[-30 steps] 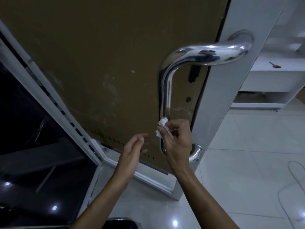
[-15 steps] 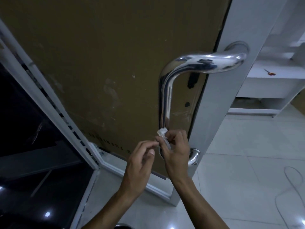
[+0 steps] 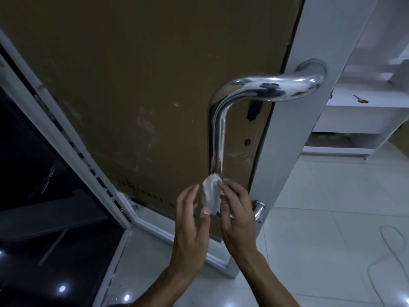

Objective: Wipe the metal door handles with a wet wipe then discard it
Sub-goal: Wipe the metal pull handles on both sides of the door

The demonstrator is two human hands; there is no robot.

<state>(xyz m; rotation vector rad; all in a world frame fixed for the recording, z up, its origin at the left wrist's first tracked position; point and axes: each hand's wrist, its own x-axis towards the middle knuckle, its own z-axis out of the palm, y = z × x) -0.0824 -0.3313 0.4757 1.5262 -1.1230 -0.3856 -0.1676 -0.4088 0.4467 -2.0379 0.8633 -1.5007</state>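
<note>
head view | both forearms reach up to the lower end of the metal door handle [image 3: 216, 129] | right hand [image 3: 238, 212] and left hand [image 3: 190, 220] pinch the white wet wipe [image 3: 210, 194] between them, just below the handle's bar | brown door panel [image 3: 132, 85] behind the handle, white tiled floor [image 3: 321, 218] right of it

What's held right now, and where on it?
The wet wipe: the right hand pinches its right edge, the left hand thumb presses its lower edge, at the door handle bottom.

Both forearms are bare, no sleeves, and the left hand [image 3: 190, 231] and right hand [image 3: 238, 218] wear nothing.
</note>
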